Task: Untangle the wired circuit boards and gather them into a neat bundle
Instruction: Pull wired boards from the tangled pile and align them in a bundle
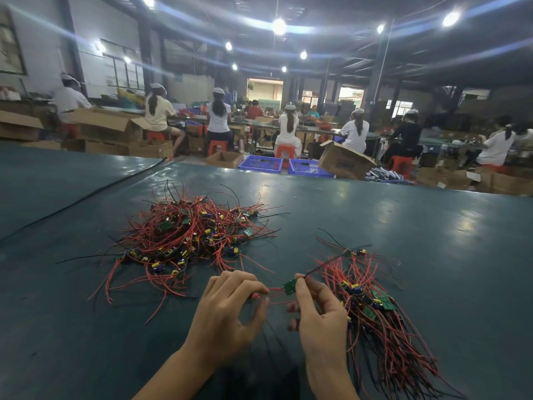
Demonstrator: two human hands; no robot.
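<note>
Roughly partway, I judge: a straightened bundle of red-wired green circuit boards (375, 316) lies on the dark green tabletop (418, 226) beside the right hand (320, 313), whose grip pinches one small green board (290, 286), the left hand (227, 307) pinches its thin red leads (275, 290), and the large tangled heap of wired boards (184, 235) beyond awaits sorting.

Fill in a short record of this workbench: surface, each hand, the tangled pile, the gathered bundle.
surface: dark green table
left hand: pinches the red wires of one board
right hand: pinches that green circuit board
tangled pile: on the table ahead of the left hand
gathered bundle: beside the right hand, wires roughly aligned
</note>
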